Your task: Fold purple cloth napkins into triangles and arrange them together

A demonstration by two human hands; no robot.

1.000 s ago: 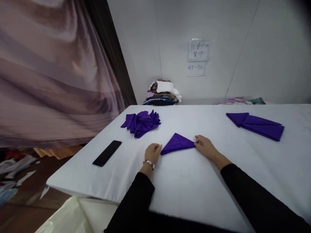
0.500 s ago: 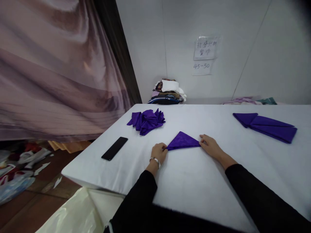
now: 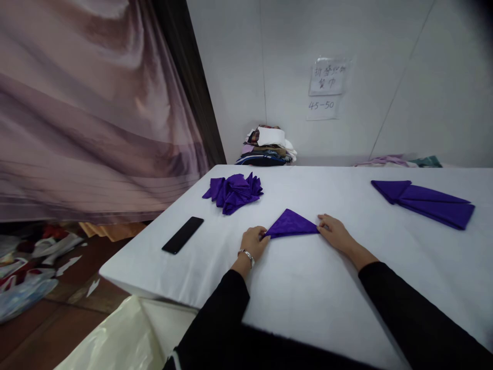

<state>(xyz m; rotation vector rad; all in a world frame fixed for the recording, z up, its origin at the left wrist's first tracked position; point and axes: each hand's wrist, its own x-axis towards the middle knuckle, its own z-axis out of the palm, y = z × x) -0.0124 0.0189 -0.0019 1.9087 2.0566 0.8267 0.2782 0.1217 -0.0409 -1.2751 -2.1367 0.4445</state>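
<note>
A purple cloth napkin [image 3: 291, 224], folded into a triangle, lies on the white-covered table [image 3: 304, 288] with its peak pointing away from me. My left hand [image 3: 254, 242], a silver bracelet at its wrist, pinches the napkin's left corner. At the right corner, the fingers of my right hand [image 3: 333, 232] are closed on the cloth. Both sleeves are black. Farther back on the left sits a bunched, pleated purple napkin [image 3: 234, 192]. To the right lies another purple cloth [image 3: 427, 202], folded flat into long overlapping layers.
A black phone [image 3: 183, 235] lies near the table's left edge. Behind the table are a stack of folded clothes [image 3: 267, 146] and a wall with handwritten paper signs [image 3: 326, 81]. A draped curtain [image 3: 88, 113] hangs at left; bags [image 3: 29, 293] lie on the floor.
My left hand has shifted slightly to the right at the napkin's left corner. The whole view has moved a little; the napkin and my right hand otherwise look the same.
</note>
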